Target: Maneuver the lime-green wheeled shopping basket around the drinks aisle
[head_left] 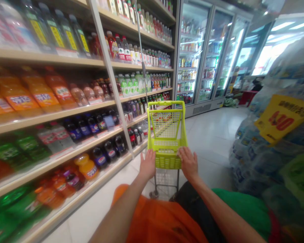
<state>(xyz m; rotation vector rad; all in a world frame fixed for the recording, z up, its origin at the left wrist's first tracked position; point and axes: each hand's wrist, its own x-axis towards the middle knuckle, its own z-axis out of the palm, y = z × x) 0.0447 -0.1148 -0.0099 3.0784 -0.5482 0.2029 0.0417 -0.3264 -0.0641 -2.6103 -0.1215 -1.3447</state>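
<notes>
A small yellow-green shopping cart (167, 143) stands upright in front of me, its handle bar at the top and dark legs with wheels below. My left hand (148, 163) rests against the left side of its basket, fingers stretched forward. On the basket's right side lies my right hand (188, 162), its fingers spread a little and thumb near the rim. Both hands touch the cart without wrapping round it. Through the grid no goods can be made out in the cart.
Shelves (108, 133) of bottled drinks run along the left. Glass-door fridges (200, 60) stand ahead. A tall stack of wrapped bottles (253, 152) with a yellow price sign (283, 118) is at the right. Pale tiled floor (210, 131) lies between.
</notes>
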